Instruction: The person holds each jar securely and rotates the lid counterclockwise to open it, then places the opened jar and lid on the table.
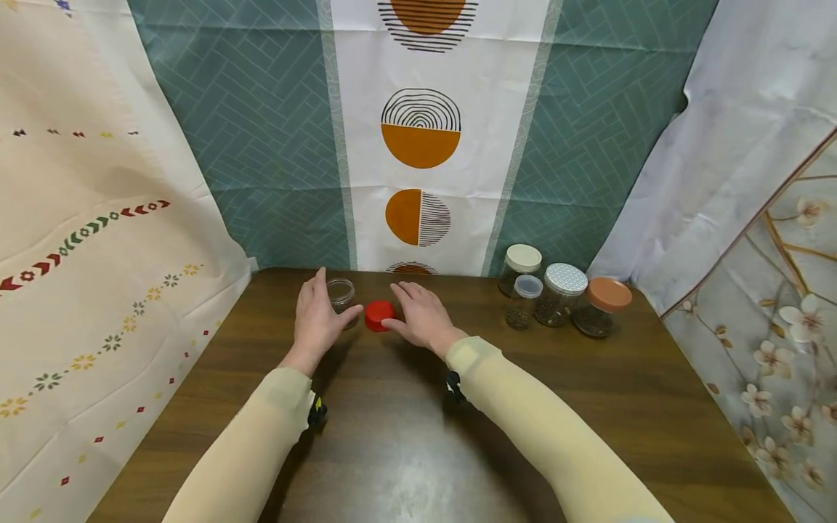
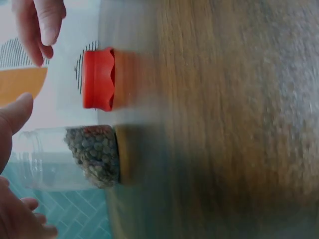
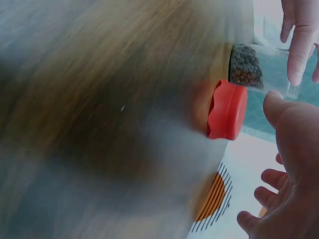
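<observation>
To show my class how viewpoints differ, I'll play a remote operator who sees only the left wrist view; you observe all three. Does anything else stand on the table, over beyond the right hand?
Observer: Yes, the head view shows four lidded jars to the right of the right hand and red lid.
Operator: What colour is the rightmost jar's lid?
Observer: Orange.
Operator: Is the person bare-armed?
Observer: No, pale long sleeves show.
</observation>
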A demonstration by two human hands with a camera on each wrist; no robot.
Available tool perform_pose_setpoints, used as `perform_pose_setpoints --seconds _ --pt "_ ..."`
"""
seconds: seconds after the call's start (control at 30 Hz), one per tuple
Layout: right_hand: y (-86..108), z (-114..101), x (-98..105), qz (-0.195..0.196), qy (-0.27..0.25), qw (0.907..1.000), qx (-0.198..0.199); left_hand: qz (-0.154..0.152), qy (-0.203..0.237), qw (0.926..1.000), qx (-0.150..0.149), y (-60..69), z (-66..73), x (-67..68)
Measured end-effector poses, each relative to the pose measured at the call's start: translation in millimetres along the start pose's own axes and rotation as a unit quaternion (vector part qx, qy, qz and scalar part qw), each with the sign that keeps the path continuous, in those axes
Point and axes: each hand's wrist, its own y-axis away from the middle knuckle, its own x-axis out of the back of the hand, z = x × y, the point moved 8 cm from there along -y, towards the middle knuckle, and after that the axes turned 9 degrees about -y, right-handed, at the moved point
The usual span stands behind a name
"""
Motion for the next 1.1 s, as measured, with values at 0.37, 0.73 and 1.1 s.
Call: perform_pose_setpoints --seconds 0.37,0.73,1.1 --pt "28.9 24 18 0.013 0.026 0.9996 -0.001 0.026 -0.064 0.9956 -0.063 0.2 32.8 1.6" --pt "66.2 49 45 0.034 0.034 0.9988 0.007 0.008 -0.067 0.9928 -0.099 6.3 71.3 -6.3" --pt "95.2 74 68 0.083 0.057 0.9948 0.013 -0.015 -0.049 0.9903 -0.13 10.7 103.7 -23.5"
